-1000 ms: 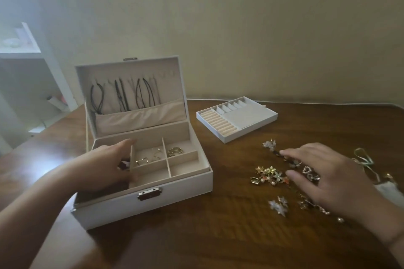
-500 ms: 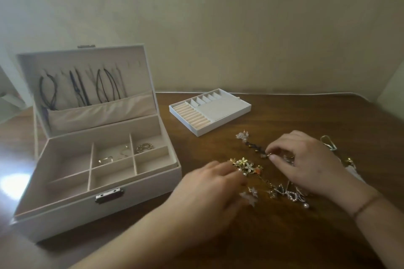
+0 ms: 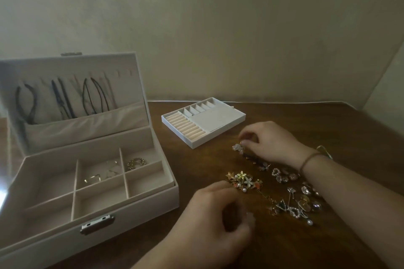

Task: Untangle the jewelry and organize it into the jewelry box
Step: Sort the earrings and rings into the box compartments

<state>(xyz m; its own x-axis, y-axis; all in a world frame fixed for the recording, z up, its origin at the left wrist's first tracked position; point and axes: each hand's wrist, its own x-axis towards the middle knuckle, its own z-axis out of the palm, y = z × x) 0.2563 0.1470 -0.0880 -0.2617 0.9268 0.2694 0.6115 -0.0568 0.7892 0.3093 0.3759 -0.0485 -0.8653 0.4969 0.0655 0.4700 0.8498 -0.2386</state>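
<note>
Three box (image 3: 153, 199) compartments hold pieces; necklaces hang in the lid. My left hand (image 3: 216, 214) has left the box and now curls over the pile (image 3: 290, 194), grasp unclear. My right hand (image 3: 269, 142) pinches a flower piece (image 3: 237, 147). Sorting resumes.

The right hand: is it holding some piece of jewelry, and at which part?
The right hand pinches a white flower piece at its top end, between fingertips. Which exact part is gripped cannot be told; the fingers hide it.

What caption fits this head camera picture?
Two hands, left hand and right hand, pick at tangled jewelry beside an open jewelry box.
</note>
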